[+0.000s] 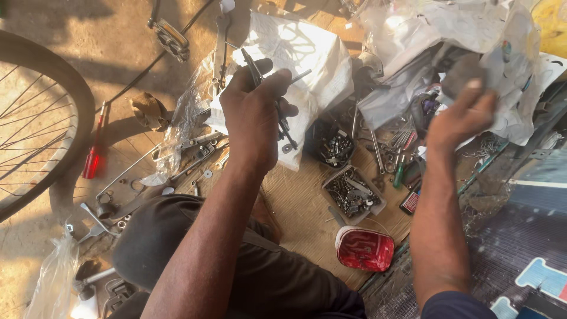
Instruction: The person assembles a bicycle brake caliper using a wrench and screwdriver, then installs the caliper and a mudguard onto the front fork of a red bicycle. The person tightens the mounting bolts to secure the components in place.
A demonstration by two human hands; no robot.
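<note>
Steel pliers point(269, 97), raised over the white bag point(307, 53), sit clasped in the left hand point(254, 115); right hand point(460, 115), fingers loosely curled and empty, reaches into crumpled wrappers point(496, 53), seemingly searching; next comes a precise pinch.

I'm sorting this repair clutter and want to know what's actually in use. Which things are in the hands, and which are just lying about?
In hand:
- left hand grips dark pliers
- right hand reaches into crumpled white bags

Lying about:
- red screwdriver
- bicycle wheel
- box of small metal parts
- red tin
- spanner
</note>
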